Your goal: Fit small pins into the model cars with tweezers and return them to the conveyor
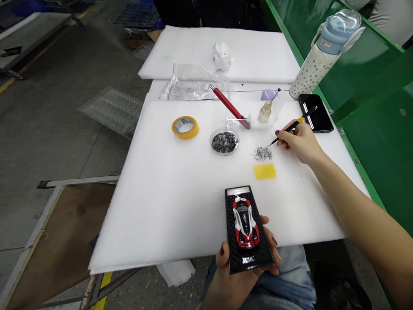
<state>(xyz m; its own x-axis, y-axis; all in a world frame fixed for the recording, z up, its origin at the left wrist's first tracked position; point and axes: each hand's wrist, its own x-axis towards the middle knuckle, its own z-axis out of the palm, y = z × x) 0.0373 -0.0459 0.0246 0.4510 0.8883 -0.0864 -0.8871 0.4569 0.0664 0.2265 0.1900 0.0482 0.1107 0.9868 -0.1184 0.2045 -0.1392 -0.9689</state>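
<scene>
My left hand (235, 280) grips a black display base (232, 254) from below, at the table's front edge. A red, white and black model car (245, 223) sits on that base. In my right hand (300, 140) is a pair of black tweezers (292, 126) with a yellow band, held like a pen. Their tip points down at a loose pile of thin black slivers (263, 153) on the white foam sheet. Just below the pile lies a yellow piece of tape (265, 171). To the left, a round clear dish (225, 142) is full of similar black slivers.
A roll of yellow tape (185, 127) lies left of the dish. Behind stand a clear tray (237, 125), a red-handled cutter (229, 103) and a small glass bottle (265, 111). A phone (316, 113) and a tall dotted water bottle (322, 60) are at the right edge.
</scene>
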